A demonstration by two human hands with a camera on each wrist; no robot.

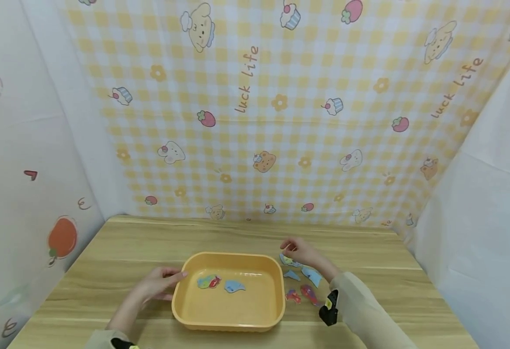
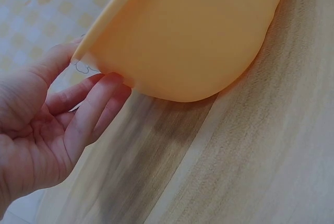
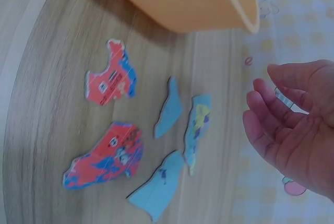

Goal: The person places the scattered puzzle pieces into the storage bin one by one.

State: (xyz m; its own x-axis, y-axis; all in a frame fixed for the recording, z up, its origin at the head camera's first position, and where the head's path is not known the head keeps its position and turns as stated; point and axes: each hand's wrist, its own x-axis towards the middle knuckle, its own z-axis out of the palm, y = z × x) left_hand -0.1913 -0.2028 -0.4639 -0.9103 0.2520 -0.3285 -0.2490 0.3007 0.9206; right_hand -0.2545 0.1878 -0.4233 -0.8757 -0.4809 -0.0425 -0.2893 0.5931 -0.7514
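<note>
My left hand (image 1: 155, 285) holds the left side of a yellow plastic basin (image 1: 228, 326), thumb at the rim and fingers against the outer wall in the left wrist view. Inside the basin lie a green-and-red puzzle piece (image 1: 208, 281) and a light blue one (image 1: 235, 286). My right hand (image 1: 300, 251) hovers beyond the basin's right side, fingers loosely bent and holding nothing. Nearest below it is a blue-and-yellow piece (image 3: 198, 127). Beside that lie a small blue piece (image 3: 168, 110), a larger blue piece (image 3: 159, 185) and two red-and-blue pieces, one small (image 3: 112, 78), one long (image 3: 107, 158).
The wooden table (image 1: 141, 242) carries the basin near its middle. A yellow checked cloth (image 1: 255, 135) hangs behind the table, with white cloths (image 1: 490, 194) at both sides. Black wrist bands (image 1: 330, 309) sit at both sleeves.
</note>
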